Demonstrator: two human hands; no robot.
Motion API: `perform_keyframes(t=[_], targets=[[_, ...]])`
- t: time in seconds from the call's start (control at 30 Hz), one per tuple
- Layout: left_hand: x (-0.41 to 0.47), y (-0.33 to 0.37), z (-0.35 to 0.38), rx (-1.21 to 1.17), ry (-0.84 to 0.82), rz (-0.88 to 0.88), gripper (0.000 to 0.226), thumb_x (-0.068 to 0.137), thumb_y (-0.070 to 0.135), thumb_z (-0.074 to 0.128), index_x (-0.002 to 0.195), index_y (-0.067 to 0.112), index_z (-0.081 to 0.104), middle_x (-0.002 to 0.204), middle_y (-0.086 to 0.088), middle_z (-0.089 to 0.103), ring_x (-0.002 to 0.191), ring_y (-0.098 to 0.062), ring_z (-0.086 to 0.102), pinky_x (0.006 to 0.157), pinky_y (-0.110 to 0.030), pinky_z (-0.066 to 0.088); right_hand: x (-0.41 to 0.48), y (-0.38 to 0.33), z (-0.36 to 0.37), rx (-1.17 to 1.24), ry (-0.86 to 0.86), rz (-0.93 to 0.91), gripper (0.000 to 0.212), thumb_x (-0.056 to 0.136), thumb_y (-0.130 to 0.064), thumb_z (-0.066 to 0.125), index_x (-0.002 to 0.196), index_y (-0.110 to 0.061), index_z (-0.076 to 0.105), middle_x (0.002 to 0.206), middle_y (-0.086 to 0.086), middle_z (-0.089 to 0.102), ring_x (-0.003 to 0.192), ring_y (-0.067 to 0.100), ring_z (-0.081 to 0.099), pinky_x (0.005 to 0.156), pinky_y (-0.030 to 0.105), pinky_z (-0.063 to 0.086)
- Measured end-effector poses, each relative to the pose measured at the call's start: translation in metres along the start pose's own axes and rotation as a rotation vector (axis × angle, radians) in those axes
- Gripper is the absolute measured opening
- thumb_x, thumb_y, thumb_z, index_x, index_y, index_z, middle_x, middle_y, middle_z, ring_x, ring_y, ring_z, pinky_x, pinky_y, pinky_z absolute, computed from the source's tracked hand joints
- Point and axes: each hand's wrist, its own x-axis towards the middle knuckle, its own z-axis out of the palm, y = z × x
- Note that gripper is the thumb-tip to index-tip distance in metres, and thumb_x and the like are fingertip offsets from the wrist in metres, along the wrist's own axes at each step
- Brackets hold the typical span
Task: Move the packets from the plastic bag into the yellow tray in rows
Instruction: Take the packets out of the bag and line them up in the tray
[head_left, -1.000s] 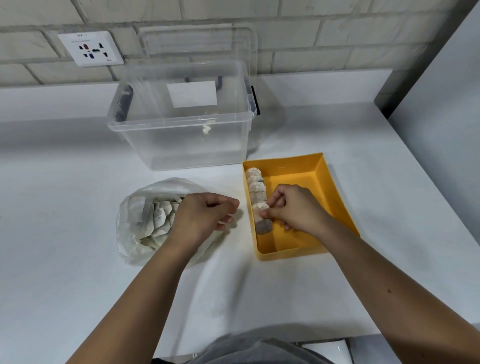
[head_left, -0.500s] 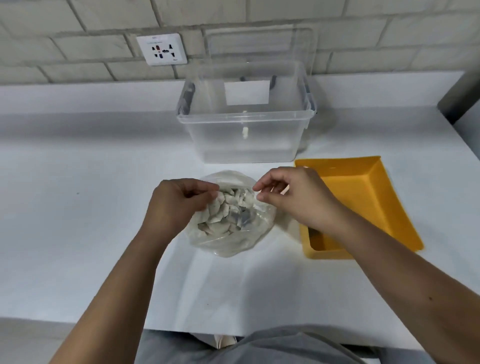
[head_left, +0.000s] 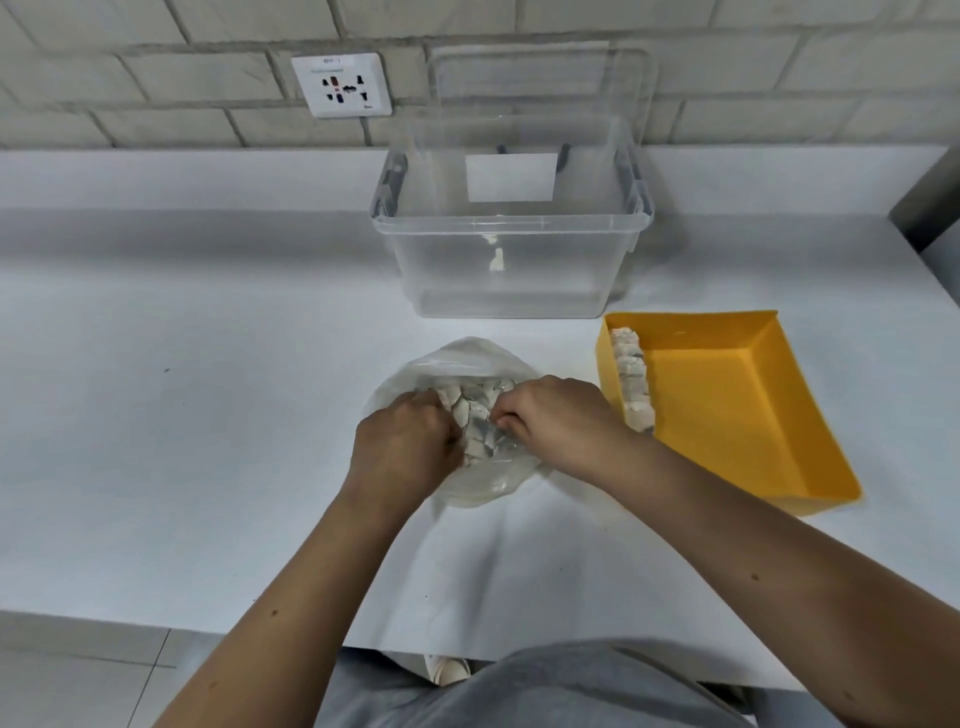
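A clear plastic bag (head_left: 467, 356) lies open on the white table, with several small white-and-grey packets (head_left: 475, 410) inside. My left hand (head_left: 405, 449) grips the bag's left rim with curled fingers. My right hand (head_left: 558, 423) reaches in from the right, its fingertips curled onto a packet in the pile. To the right stands the yellow tray (head_left: 727, 410). One row of packets (head_left: 631, 374) stands along the tray's left wall, and my right wrist hides the near end of that row.
A clear storage bin (head_left: 511, 260) with a white label stands behind the bag, its lid leaning against the brick wall. A wall socket (head_left: 340, 85) is at the back left. The table's front edge runs just above my lap.
My right hand left the row in the tray and came over to the bag. Both hands have dropped from the bag's rim lower into its mouth. The view has shifted left.
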Motion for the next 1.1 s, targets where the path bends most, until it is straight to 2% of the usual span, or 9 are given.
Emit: perform_keyframes(t=[0.07, 0.17, 0.27, 0.37, 0.47, 0.6, 0.8, 1.0, 1.1], targets=[[0.000, -0.004, 0.002, -0.075, 0.021, -0.028, 0.023, 0.091, 0.040, 0.056, 0.092, 0.025, 0.074, 0.099, 0.010, 0.068, 0.095, -0.012, 0.063, 0.062, -0.024, 0.040, 0.003, -0.001, 0.002, -0.055, 0.012, -0.016, 0.025, 0.094, -0.025, 0.052, 0.111, -0.035, 0.068, 0.110, -0.004, 0.069, 0.102, 0.023, 0.063, 0.070, 0.030, 0.041], [-0.002, -0.013, -0.002, -0.461, 0.041, -0.123, 0.013, 0.089, 0.032, 0.065, 0.082, 0.024, 0.072, 0.081, 0.011, 0.072, 0.080, -0.011, 0.066, 0.068, -0.029, 0.052, 0.007, -0.003, 0.003, -0.107, -0.006, -0.027, 0.024, 0.091, -0.027, 0.057, 0.112, -0.034, 0.066, 0.108, 0.000, 0.069, 0.102, 0.027, 0.063, 0.075, 0.032, 0.045], [-0.005, -0.017, -0.012, -0.830, 0.028, -0.224, 0.011, 0.092, 0.028, 0.066, 0.085, 0.021, 0.070, 0.077, 0.005, 0.072, 0.066, -0.001, 0.063, 0.063, -0.013, 0.045, 0.007, -0.005, -0.002, -0.121, -0.009, -0.041, 0.011, 0.087, -0.031, 0.064, 0.097, -0.029, 0.067, 0.098, 0.000, 0.068, 0.094, 0.027, 0.064, 0.067, 0.028, 0.037], [-0.006, -0.012, -0.018, -1.141, -0.028, -0.318, 0.014, 0.097, 0.023, 0.060, 0.089, 0.015, 0.067, 0.084, -0.013, 0.071, 0.075, -0.019, 0.072, 0.069, -0.019, 0.052, 0.004, 0.000, -0.011, -0.051, 0.024, -0.054, 0.005, 0.084, -0.031, 0.068, 0.087, -0.028, 0.065, 0.089, -0.004, 0.067, 0.088, 0.022, 0.062, 0.064, 0.027, 0.034], [-0.004, -0.009, -0.023, -1.408, -0.088, -0.377, 0.017, 0.100, 0.018, 0.054, 0.096, 0.006, 0.066, 0.085, -0.017, 0.074, 0.078, -0.033, 0.074, 0.074, -0.029, 0.061, 0.001, 0.001, -0.018, 0.024, 0.016, -0.087, 0.005, 0.084, -0.027, 0.069, 0.086, -0.025, 0.065, 0.092, -0.008, 0.063, 0.088, 0.018, 0.058, 0.063, 0.028, 0.035], [0.001, -0.007, -0.025, -1.539, -0.134, -0.448, 0.020, 0.103, 0.016, 0.049, 0.101, 0.002, 0.064, 0.089, -0.023, 0.074, 0.079, -0.034, 0.074, 0.073, -0.039, 0.063, -0.003, 0.004, -0.028, 0.160, 0.053, -0.061, 0.005, 0.091, -0.023, 0.062, 0.088, -0.023, 0.058, 0.094, -0.007, 0.061, 0.085, 0.018, 0.060, 0.062, 0.030, 0.039], [0.005, -0.008, -0.023, -1.700, -0.205, -0.549, 0.026, 0.102, 0.017, 0.047, 0.114, -0.004, 0.057, 0.094, -0.030, 0.073, 0.087, -0.039, 0.074, 0.069, -0.039, 0.063, -0.017, 0.016, -0.046, 0.760, 0.106, 0.109, 0.007, 0.094, -0.015, 0.062, 0.091, -0.013, 0.055, 0.077, 0.000, 0.064, 0.060, 0.015, 0.066, 0.057, 0.032, 0.057], [0.007, 0.002, -0.017, -1.573, -0.222, -0.455, 0.035, 0.085, 0.000, 0.071, 0.118, 0.005, 0.062, 0.110, -0.018, 0.072, 0.084, -0.031, 0.075, 0.075, -0.033, 0.063, -0.024, 0.020, -0.045, 1.063, 0.099, 0.168, 0.032, 0.095, -0.002, 0.056, 0.122, -0.018, 0.057, 0.093, 0.012, 0.058, 0.071, 0.026, 0.072, 0.067, 0.031, 0.060], [0.007, 0.008, -0.017, -1.516, -0.231, -0.453, 0.028, 0.083, 0.002, 0.074, 0.108, 0.012, 0.069, 0.105, -0.011, 0.073, 0.080, -0.024, 0.075, 0.076, -0.028, 0.061, -0.027, 0.024, -0.046, 1.156, 0.094, 0.236, 0.033, 0.095, 0.002, 0.050, 0.118, -0.018, 0.064, 0.099, 0.011, 0.056, 0.077, 0.025, 0.074, 0.073, 0.031, 0.061]])
